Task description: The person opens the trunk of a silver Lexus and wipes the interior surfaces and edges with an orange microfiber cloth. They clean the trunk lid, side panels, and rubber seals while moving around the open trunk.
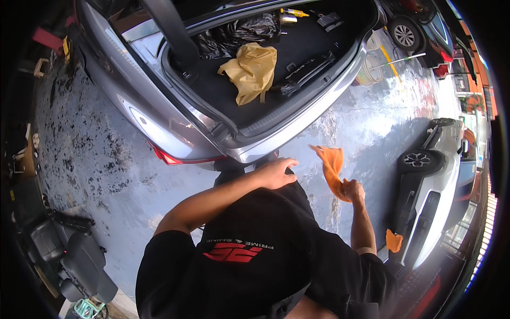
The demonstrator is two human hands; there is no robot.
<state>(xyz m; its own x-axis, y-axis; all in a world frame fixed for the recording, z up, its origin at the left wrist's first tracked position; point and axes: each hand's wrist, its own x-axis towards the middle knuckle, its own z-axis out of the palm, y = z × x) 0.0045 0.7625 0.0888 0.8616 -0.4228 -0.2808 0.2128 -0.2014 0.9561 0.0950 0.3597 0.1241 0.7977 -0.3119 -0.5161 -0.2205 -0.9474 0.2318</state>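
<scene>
My right hand [353, 190] is closed round one end of an orange cloth [332, 165]. The cloth hangs out toward the car, its far end smeared by motion. My left hand [276, 174] is held low in front of my body, near my dark trousers, fingers loosely apart and no object seen in it. Just ahead stands a grey car with its trunk open; the silver bumper [265, 146] is close to my left hand. Inside the trunk a tan cloth [251, 72] lies crumpled on the black floor.
A black plastic bag [234, 34] and a yellow bottle [294, 12] lie deeper in the trunk. A white vehicle [433, 212] stands at right, with another orange cloth [393, 241] beside it. Removed car seats [79, 260] sit at lower left. A dark car [419, 32] is at far right.
</scene>
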